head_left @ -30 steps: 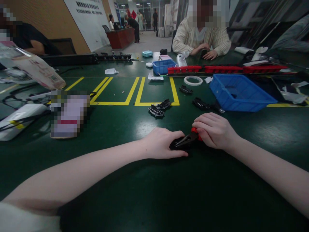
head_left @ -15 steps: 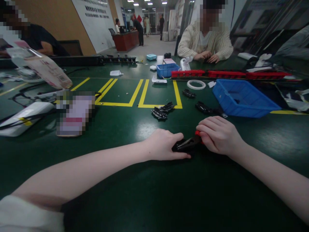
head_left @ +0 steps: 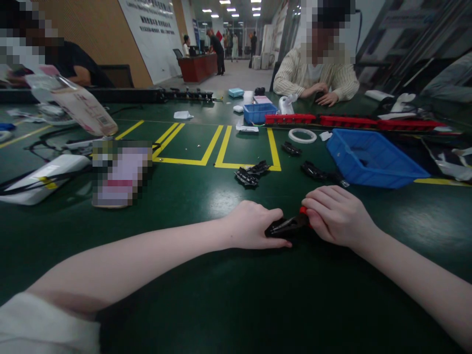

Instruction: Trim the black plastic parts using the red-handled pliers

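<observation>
My right hand (head_left: 336, 216) is closed round the red handles of a pair of pliers (head_left: 297, 223), whose dark jaws point left. My left hand (head_left: 252, 225) grips a black plastic part (head_left: 272, 229) between thumb and fingers, low over the table. The jaws of the pliers lie against this part, though their exact bite is hard to make out. Beyond my hands, two similar black parts (head_left: 247, 177) lie together on the table. More black pieces, one a curved black part (head_left: 313, 170), rest to the right.
A blue bin (head_left: 379, 169) stands at the right, with a white tape roll (head_left: 302, 135) beside it. Red strips (head_left: 346, 121) run along behind. To the left are a phone (head_left: 123, 174), a bottle (head_left: 83, 108) and a white cabled box (head_left: 47, 179). A person (head_left: 315, 78) sits opposite.
The whole view has shifted slightly, so the table and objects sit a little lower and to the right. Both hands keep their grips, and the pliers stay at the black part.
</observation>
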`<state>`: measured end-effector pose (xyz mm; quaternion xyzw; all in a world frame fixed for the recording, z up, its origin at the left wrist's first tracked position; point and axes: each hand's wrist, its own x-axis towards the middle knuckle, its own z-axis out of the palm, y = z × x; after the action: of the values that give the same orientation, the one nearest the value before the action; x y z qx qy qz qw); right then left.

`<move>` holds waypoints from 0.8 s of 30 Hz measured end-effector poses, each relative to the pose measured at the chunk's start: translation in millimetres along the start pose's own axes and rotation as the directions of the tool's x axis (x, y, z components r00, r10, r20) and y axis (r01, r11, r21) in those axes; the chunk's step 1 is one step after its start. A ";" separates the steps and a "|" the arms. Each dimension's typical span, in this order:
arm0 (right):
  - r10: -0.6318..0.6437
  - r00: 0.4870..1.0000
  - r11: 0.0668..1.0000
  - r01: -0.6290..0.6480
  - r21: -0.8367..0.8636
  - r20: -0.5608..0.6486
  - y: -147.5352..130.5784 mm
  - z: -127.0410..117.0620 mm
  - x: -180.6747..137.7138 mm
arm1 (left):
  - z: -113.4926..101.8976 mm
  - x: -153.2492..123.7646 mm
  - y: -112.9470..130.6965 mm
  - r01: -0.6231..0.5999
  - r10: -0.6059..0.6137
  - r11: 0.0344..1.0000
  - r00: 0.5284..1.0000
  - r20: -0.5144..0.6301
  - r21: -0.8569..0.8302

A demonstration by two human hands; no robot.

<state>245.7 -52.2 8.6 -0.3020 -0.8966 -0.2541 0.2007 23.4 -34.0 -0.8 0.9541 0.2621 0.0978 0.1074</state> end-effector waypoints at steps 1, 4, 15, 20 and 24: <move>0.002 1.000 1.000 -0.002 -0.013 -0.001 -1.5 -1.4 0.4 | 0.2 0.0 -0.4 -0.005 0.005 1.000 1.000 -0.002 0.000; 0.011 1.000 1.000 -0.011 -0.025 -0.008 -4.6 -3.8 1.0 | 0.3 0.0 -1.3 -0.019 0.019 1.000 1.000 -0.002 -0.008; -0.032 0.999 0.999 0.032 0.021 -0.027 3.7 1.6 -0.9 | -1.2 1.3 -0.5 -0.011 0.012 1.000 1.000 0.015 -0.015; -0.016 1.000 0.999 0.017 0.042 -0.022 2.7 3.4 -2.1 | -0.9 0.9 -0.6 -0.023 0.024 0.999 1.000 0.013 -0.030; 0.004 1.000 0.998 -0.002 0.068 -0.028 1.6 5.5 -2.9 | -0.6 0.2 -1.1 -0.021 0.021 0.999 1.000 0.001 -0.025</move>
<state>247.8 -49.1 3.3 -0.2928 -0.9014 -0.2271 0.2238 22.9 -32.9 -0.5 0.9553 0.2508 0.1017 0.1186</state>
